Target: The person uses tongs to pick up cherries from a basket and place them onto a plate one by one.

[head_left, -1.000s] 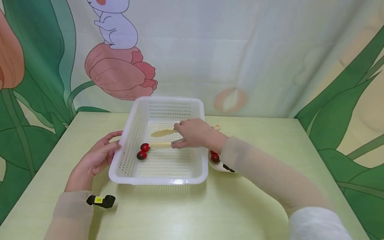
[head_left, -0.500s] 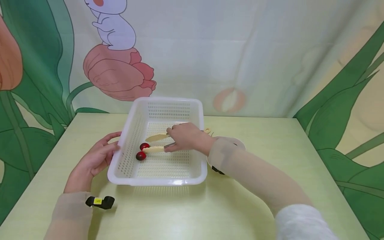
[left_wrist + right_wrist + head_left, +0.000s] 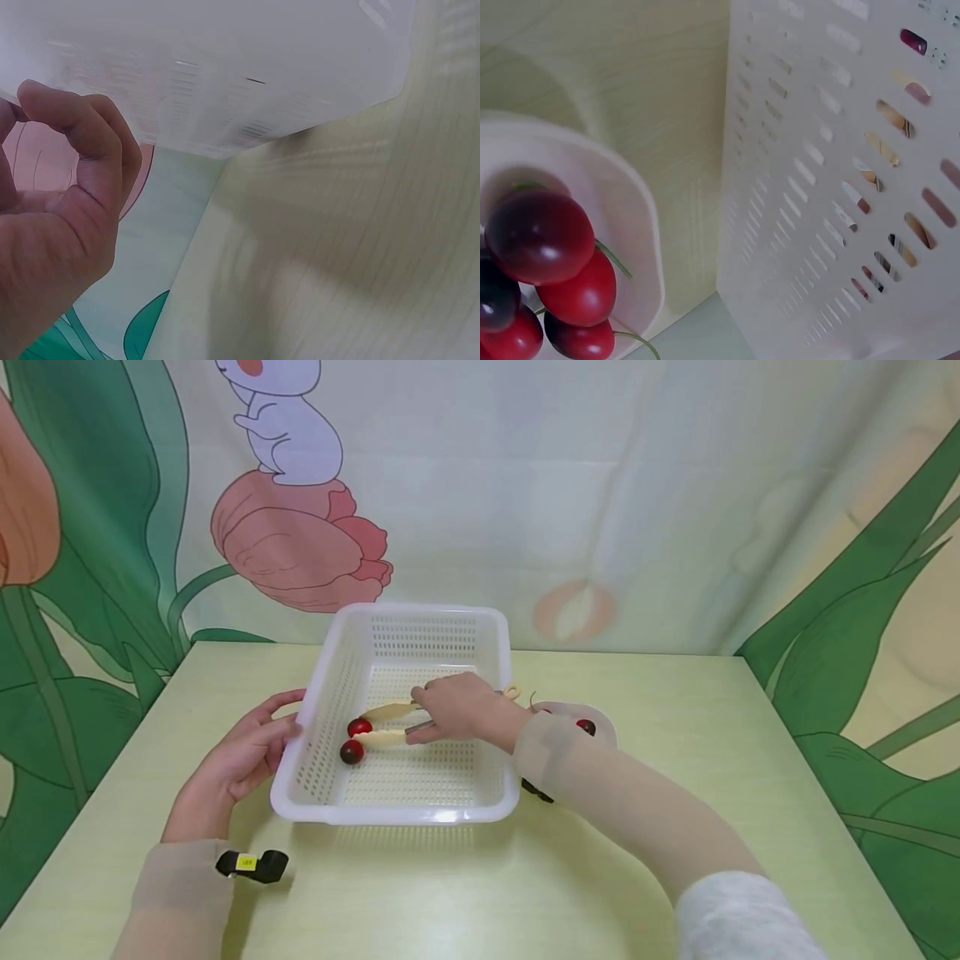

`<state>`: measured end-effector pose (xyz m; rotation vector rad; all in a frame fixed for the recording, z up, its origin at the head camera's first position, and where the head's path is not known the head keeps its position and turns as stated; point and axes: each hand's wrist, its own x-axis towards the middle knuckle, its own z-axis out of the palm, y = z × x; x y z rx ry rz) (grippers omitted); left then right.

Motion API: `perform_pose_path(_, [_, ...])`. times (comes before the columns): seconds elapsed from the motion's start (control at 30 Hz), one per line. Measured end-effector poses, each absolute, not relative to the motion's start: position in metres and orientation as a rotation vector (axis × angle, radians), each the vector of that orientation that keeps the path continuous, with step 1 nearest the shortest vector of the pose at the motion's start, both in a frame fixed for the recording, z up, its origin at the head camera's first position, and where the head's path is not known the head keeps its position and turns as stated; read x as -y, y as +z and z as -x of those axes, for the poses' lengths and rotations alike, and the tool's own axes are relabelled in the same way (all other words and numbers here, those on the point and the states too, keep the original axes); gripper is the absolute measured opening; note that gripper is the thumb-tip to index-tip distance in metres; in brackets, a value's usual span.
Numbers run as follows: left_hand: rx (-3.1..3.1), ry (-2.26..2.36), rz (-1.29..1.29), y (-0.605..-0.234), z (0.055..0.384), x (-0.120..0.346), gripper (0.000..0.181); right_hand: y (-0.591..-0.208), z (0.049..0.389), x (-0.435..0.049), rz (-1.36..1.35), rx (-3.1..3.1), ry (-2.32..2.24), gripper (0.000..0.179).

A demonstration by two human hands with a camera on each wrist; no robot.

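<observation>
In the head view my right hand holds tongs with pale beige ends and metal arms, reaching down inside a white perforated basket. The tong ends stand apart, with a dark red cherry at their tips. Another cherry lies just in front of it, close to the lower tip. My left hand grips the basket's left rim with curled fingers. The left wrist view shows those fingers bent against the outer wall.
A white bowl of several cherries with green stems stands right of the basket, partly hidden by my right sleeve in the head view. A ring shows over the basket's right rim. Behind the table hangs a printed curtain.
My right hand has moved left and slightly down with the tongs, whose ends have drawn closer together around the rear cherry. My left hand stays on the rim.
</observation>
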<state>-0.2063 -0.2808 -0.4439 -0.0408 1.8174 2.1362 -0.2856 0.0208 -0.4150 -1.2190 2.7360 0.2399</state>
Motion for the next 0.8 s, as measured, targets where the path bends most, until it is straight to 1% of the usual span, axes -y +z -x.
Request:
perform_pose_path(0.37, [-1.823,2.131,0.046,-0.443,0.206,0.280,0.054,-0.409,0.284,-0.026,1.232,-2.763,0.198,0.062])
perform_pose_path(0.8, [-1.816,2.136,0.036,-0.443,0.206,0.280,0.051,-0.394,0.282,-0.040,1.253,-2.779,0.178,0.065])
